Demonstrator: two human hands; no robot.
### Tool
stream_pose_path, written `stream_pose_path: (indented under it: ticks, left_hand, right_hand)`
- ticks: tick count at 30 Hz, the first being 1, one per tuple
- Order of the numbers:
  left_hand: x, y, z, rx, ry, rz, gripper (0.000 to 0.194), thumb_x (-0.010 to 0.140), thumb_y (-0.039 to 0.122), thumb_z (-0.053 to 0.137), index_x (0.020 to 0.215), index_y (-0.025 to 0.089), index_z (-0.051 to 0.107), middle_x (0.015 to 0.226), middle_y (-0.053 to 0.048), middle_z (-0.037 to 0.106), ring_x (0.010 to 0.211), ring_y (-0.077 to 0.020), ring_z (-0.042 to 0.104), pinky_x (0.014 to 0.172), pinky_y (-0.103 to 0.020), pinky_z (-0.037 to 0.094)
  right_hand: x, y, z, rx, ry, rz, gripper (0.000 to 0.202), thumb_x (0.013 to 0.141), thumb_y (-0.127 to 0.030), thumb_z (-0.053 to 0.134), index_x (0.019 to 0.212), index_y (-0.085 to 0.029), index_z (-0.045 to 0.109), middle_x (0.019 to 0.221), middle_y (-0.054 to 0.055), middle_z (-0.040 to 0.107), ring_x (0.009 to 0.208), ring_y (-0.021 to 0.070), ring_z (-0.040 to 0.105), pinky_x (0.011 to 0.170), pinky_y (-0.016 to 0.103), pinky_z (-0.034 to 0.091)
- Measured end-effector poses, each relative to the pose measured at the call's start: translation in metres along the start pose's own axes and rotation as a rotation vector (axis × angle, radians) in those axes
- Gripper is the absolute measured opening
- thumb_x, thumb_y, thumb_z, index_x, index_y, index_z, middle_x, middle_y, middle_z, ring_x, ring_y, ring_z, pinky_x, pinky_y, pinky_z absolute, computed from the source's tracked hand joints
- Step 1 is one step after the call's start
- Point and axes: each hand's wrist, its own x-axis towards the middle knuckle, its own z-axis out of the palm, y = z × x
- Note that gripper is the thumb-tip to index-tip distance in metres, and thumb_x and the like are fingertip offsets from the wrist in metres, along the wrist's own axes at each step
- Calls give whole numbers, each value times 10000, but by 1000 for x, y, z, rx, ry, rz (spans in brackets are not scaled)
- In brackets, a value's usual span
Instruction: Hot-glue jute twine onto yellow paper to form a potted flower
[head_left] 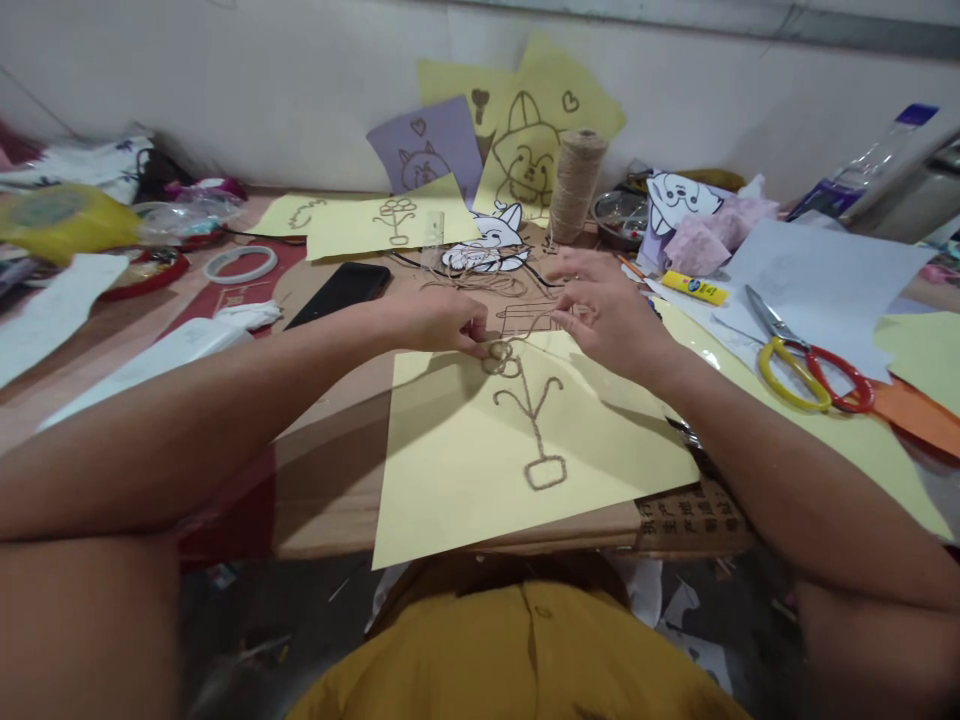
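A sheet of yellow paper (pixel 450 450) lies in front of me, bearing a potted flower outlined in brown twine (pixel 538 440). At the flower's top left edge, my left hand (pixel 448 322) has its fingers curled, the tips pressed together on the twine petals. My right hand (pixel 611 315) pinches a loose length of twine between thumb and forefinger, just above the paper to the right of the petals. That strand runs toward the flower head. Behind the hands lies a loose coil of twine (pixel 487 285), partly covered by my left hand.
A twine spool (pixel 577 190) stands at the back beside finished pictures (pixel 525 150). Scissors (pixel 810 360), a yellow glue stick (pixel 694 288) and white paper (pixel 825 290) are on the right. A black phone (pixel 341 292) and a tape roll (pixel 240 264) lie left.
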Motion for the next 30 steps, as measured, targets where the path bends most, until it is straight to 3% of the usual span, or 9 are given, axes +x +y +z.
stream_pose_path:
  ticks: [3, 5, 7, 13, 18, 22, 24, 28, 30]
  left_hand:
    - [-1, -2, 0, -8, 8, -34, 208, 829, 429, 824, 847, 243, 731, 816, -23, 742, 724, -209, 621, 653, -305, 331]
    - [-2, -5, -2, 11, 6, -40, 196, 826, 416, 825, 863, 245, 737, 817, -21, 745, 730, -209, 625, 646, -299, 325]
    - [-3, -7, -6, 12, 22, -25, 185, 838, 410, 806, 889, 242, 747, 832, -20, 755, 728, -200, 627, 644, -292, 331]
    - [1, 3, -12, -213, 285, 177, 242, 857, 385, 761, 1036, 228, 805, 955, -28, 778, 789, -172, 658, 694, -261, 405]
    - [19, 12, 11, -300, 335, 221, 224, 806, 400, 827, 890, 193, 807, 837, -45, 761, 721, -172, 626, 701, -288, 421]
    - [29, 9, 27, -385, 398, 194, 204, 874, 375, 764, 860, 177, 810, 811, -67, 768, 721, -188, 628, 699, -323, 444]
    - [30, 8, 29, -520, 392, 166, 213, 878, 379, 768, 852, 172, 811, 807, -69, 780, 721, -186, 653, 693, -317, 475]
    - [27, 9, 31, -813, 352, 106, 148, 899, 311, 761, 881, 170, 802, 821, -60, 805, 702, -158, 709, 684, -271, 536]
    - [28, 10, 35, -923, 365, 90, 119, 918, 270, 750, 880, 162, 784, 812, -56, 803, 675, -144, 710, 682, -266, 552]
  right_hand:
    - [8, -10, 5, 43, -115, 100, 115, 965, -207, 633, 881, -224, 710, 964, 82, 784, 905, 258, 691, 880, 433, 532]
    - [14, -15, 8, 48, -165, 129, 159, 993, -211, 577, 955, -210, 732, 908, 67, 774, 823, 227, 660, 787, 377, 493]
    - [19, -18, 11, 40, -175, 106, 178, 986, -182, 568, 970, -192, 746, 924, 75, 772, 847, 223, 649, 781, 362, 467]
    - [31, -17, 15, 20, -235, 46, 132, 928, -137, 666, 866, -200, 764, 917, 66, 769, 877, 228, 638, 797, 366, 452]
    - [37, -12, 18, 16, -271, 22, 130, 928, -137, 688, 904, -213, 792, 937, 60, 776, 925, 244, 651, 824, 377, 457]
    - [44, -4, 22, -15, -274, 23, 95, 909, -136, 716, 883, -205, 776, 858, 46, 737, 853, 225, 632, 801, 366, 463]
    - [47, 2, 22, -27, -250, 51, 76, 913, -156, 732, 960, -200, 773, 881, 51, 728, 865, 229, 639, 826, 376, 491]
    - [48, 20, 12, -96, -102, 45, 375, 891, -249, 806, 1253, -228, 711, 1259, 112, 701, 1177, 313, 636, 1018, 481, 527]
    - [45, 28, 4, -106, -9, 66, 302, 940, -312, 763, 1230, -250, 709, 1282, 108, 703, 1208, 314, 638, 1043, 498, 527]
